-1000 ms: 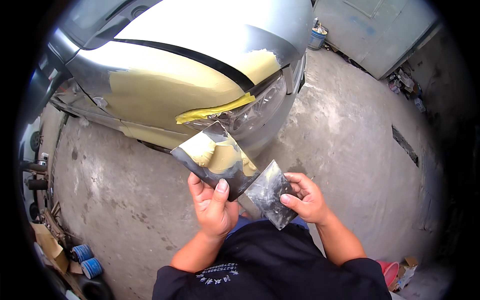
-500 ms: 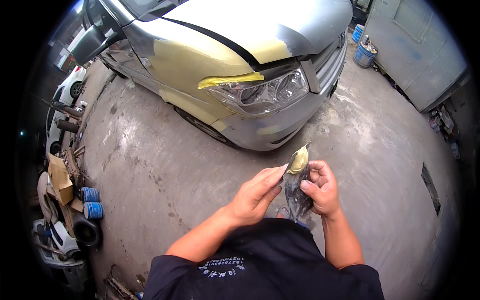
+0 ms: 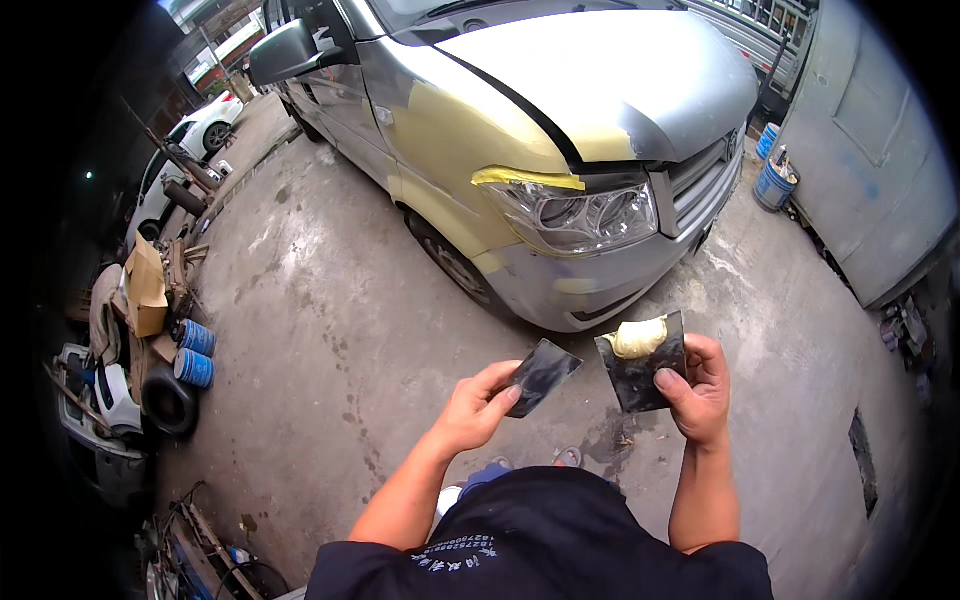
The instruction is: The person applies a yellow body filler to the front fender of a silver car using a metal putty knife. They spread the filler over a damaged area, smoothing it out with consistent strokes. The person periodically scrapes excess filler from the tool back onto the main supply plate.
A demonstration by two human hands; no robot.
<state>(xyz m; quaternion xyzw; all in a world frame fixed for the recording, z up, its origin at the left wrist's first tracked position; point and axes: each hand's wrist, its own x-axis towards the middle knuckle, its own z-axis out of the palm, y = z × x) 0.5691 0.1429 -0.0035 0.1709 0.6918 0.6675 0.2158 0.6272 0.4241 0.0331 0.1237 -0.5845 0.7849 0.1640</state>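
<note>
My left hand [image 3: 470, 408] is closed on a thin black rectangular putty spreader [image 3: 544, 376], its thumb lying on the upper face. In my right hand [image 3: 698, 392] is a second dark putty spreader [image 3: 640, 382], tilted up, with the thumb on its face and the fingers behind. A thick lump of cream-yellow putty [image 3: 640, 338] sits along that spreader's far edge. The two spreaders are apart. Beyond them stands a silver van [image 3: 600, 90]; yellowish filler [image 3: 455, 130] covers much of its front fender, and yellow tape [image 3: 528, 179] runs above the headlight [image 3: 590, 215].
At the left lie blue cans [image 3: 194, 367], a tire [image 3: 170, 398], a cardboard box [image 3: 146, 285] and car parts. A blue bucket [image 3: 775, 187] stands by a grey metal panel [image 3: 870, 150] at the right. The concrete floor [image 3: 330, 330] has a dark slot [image 3: 862, 462] at the right.
My hands have moved apart, separating the two spreaders that were close together. The right one has turned to show its face and the putty. The view has shifted, so the van appears further right.
</note>
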